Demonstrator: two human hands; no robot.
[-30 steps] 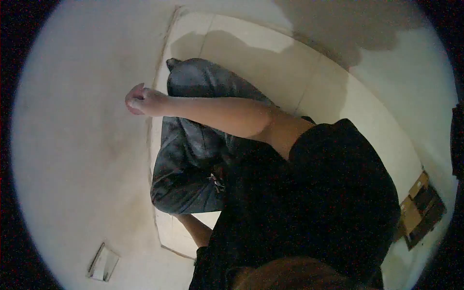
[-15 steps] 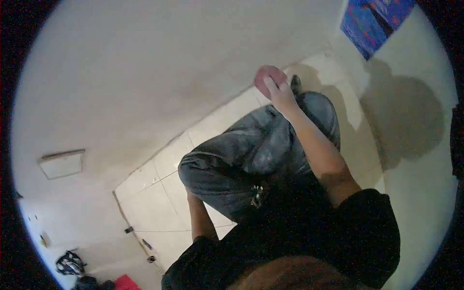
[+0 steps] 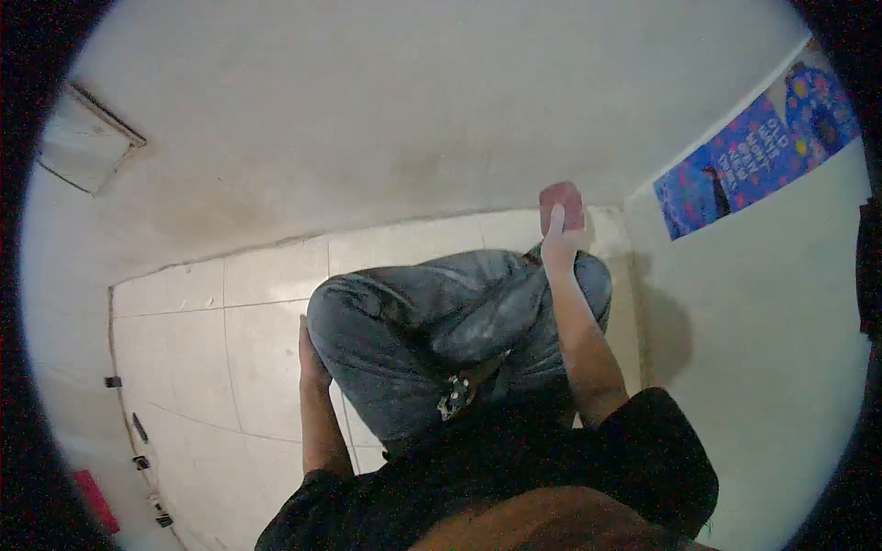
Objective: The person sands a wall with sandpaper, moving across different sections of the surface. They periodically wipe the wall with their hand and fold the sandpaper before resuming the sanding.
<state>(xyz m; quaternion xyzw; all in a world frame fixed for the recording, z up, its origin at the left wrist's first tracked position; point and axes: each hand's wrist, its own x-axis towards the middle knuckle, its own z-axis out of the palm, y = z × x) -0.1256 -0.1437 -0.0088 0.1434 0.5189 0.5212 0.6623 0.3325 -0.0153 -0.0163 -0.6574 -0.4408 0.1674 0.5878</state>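
Note:
My right hand point(image 3: 562, 246) is closed round a flat, pinkish-red piece with rounded corners point(image 3: 560, 204). The thumb lies across its near face, and the frames do not show exactly what kind of thing it is. It is held up past my right knee, in front of the wall's foot. My left hand point(image 3: 313, 363) rests against the outside of my left knee, its visible fingers stretched along the grey trousers point(image 3: 441, 321). Part of that hand is hidden behind the knee, and I see nothing in it.
I sit cross-legged on pale floor tiles point(image 3: 184, 344). A wall point(image 3: 386, 110) rises in front, with a blue printed poster point(image 3: 721, 174) on the right wall. Small dark items point(image 3: 141, 428) and a red object point(image 3: 96, 500) lie along the left side. A panel point(image 3: 90, 142) is at upper left.
The view has turned, so the floor edge lies flatter and more of the poster shows. My right hand still holds the pinkish-red piece, now seen more upright. My left hand stays by the knee.

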